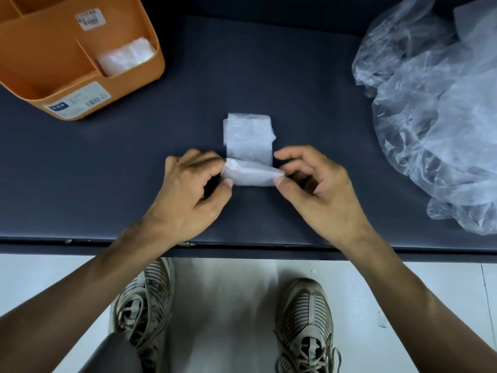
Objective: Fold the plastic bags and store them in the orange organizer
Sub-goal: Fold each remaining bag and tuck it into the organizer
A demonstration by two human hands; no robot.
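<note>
Head view: hands (252,181) pinch folded bag's (248,146) near edge.

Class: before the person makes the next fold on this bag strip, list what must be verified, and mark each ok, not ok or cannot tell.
1. Left hand pinches the strip's near left corner: ok.
2. Right hand pinches the near right corner: ok.
3. Folded strip lies flat on the dark table: ok.
4. Fold edges aligned: cannot tell.
5. Orange organizer has spare compartments: ok.
6. Unfolded bag pile lies apart from the strip: ok.
</note>
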